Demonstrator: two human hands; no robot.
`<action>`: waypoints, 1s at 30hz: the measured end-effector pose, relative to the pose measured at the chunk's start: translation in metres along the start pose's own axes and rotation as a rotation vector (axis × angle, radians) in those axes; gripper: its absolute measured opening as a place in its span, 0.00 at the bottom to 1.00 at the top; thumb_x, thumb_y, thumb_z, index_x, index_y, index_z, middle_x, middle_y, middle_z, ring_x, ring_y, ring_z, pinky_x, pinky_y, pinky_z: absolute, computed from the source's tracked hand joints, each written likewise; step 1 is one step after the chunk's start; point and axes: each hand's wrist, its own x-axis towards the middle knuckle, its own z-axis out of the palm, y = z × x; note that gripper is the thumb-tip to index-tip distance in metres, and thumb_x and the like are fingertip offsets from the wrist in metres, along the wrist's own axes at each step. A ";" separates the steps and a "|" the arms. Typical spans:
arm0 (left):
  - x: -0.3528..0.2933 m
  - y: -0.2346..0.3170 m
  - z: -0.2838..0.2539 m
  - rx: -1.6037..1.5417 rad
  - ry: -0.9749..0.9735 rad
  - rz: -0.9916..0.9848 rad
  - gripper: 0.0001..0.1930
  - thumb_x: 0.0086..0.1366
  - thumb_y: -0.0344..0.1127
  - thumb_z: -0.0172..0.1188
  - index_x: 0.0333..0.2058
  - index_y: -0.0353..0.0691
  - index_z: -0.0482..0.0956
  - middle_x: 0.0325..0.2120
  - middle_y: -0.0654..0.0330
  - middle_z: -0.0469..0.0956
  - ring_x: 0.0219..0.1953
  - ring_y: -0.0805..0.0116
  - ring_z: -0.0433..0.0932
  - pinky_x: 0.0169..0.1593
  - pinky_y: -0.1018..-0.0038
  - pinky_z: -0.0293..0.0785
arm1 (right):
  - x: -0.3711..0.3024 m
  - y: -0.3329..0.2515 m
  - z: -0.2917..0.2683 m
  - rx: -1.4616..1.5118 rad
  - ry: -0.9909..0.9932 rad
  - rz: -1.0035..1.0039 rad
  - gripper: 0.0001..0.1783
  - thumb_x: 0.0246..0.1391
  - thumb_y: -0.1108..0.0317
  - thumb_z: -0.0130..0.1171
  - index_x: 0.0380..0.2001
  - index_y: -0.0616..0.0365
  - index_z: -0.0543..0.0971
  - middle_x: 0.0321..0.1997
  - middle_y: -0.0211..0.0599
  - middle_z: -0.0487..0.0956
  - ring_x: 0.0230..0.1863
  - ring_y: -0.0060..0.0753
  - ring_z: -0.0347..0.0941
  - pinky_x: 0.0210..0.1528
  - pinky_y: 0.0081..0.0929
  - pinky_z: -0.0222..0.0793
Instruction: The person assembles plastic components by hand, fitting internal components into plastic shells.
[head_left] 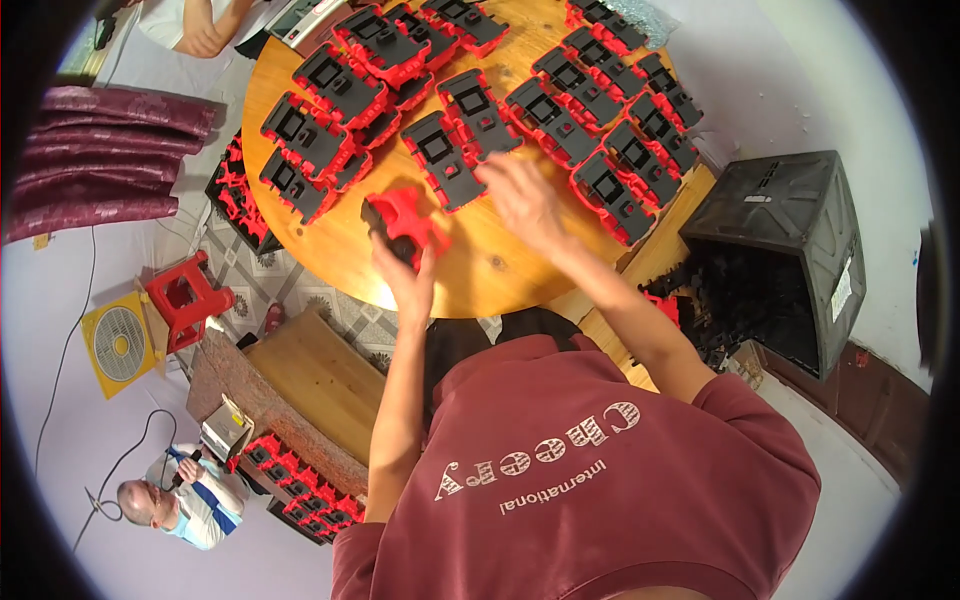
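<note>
While the left hand [404, 278] is clamped on the red part [408, 215], with its black side against the fingers, I would hold it firmly there and leave the red arms free for the other hand to work on. Right of that grip, the right hand [527, 205] hangs over the table [515, 285], beside the nearest finished-looking unit [441, 163]; I would bring it across without brushing the rows beyond. Its fingers are blurred, so I cannot tell whether they are apart, together or pinching something small, nor whether they touch that unit. The left palm hides the part's underside, and I cannot judge whether it clears the wood beneath. Far right of the grip, the crate's [765, 205] dark contents blur together.
</note>
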 end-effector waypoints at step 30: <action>-0.004 -0.021 -0.007 -0.162 0.082 -0.120 0.49 0.54 0.31 0.71 0.69 0.42 0.48 0.58 0.49 0.54 0.53 0.59 0.67 0.53 0.67 0.73 | 0.051 -0.047 0.007 -0.162 -0.461 0.085 0.33 0.46 0.49 0.68 0.54 0.48 0.74 0.55 0.45 0.68 0.52 0.50 0.67 0.50 0.43 0.69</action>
